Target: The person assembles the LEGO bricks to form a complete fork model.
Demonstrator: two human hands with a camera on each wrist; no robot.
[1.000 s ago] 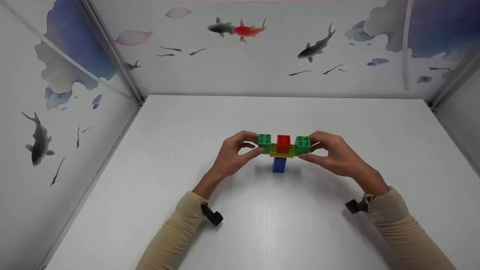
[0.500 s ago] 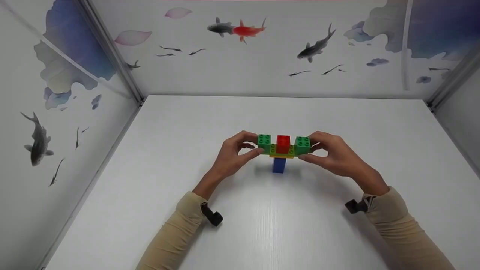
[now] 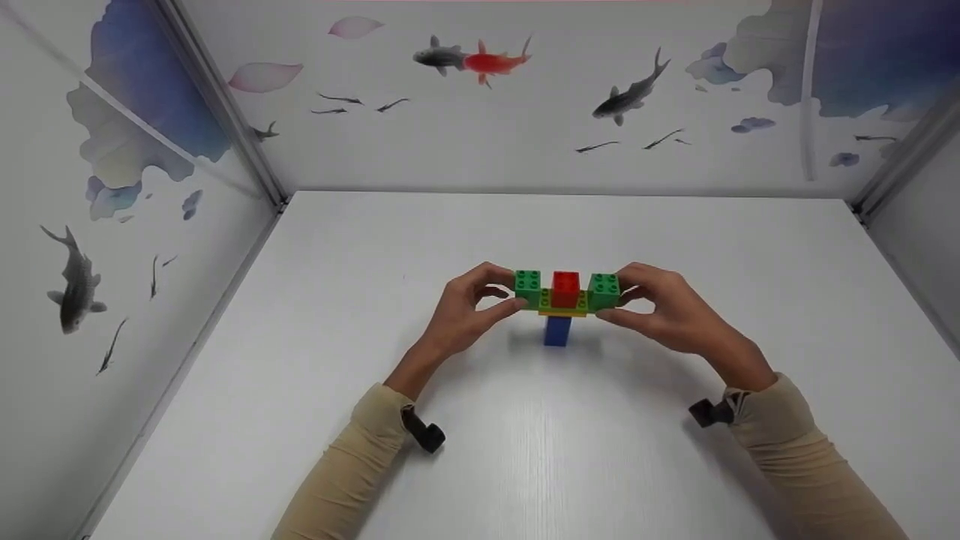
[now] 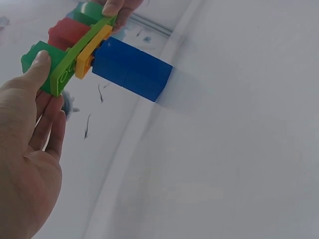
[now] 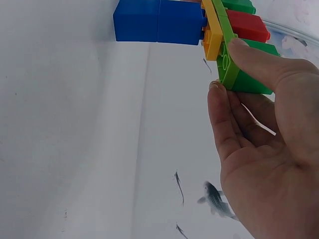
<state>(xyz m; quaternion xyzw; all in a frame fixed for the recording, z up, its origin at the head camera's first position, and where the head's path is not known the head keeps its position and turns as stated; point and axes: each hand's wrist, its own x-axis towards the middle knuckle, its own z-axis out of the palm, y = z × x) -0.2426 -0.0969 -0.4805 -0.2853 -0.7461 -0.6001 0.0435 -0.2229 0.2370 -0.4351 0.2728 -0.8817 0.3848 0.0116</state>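
Observation:
A T-shaped build of toy bricks stands on the white table. Two stacked blue bricks (image 5: 158, 21) form its post, their lower end meeting the tabletop. Above them come a yellow plate (image 5: 213, 37) and a longer lime-green plate (image 4: 75, 57). A red brick (image 3: 565, 288) sits mid-plate, with a green brick (image 3: 528, 283) at the left end and another green brick (image 3: 604, 286) at the right. My left hand (image 3: 474, 307) pinches the left green brick between thumb and fingers. On the opposite end, my right hand (image 3: 664, 309) grips the right green brick, its thumb also touching the lime-green plate.
The white table (image 3: 360, 247) meets a back wall (image 3: 525, 150) and a left wall (image 3: 30, 165), both printed with fish and petals. A black wrist mount (image 3: 424, 430) sticks out at the left sleeve, and another black mount (image 3: 711, 413) at the right.

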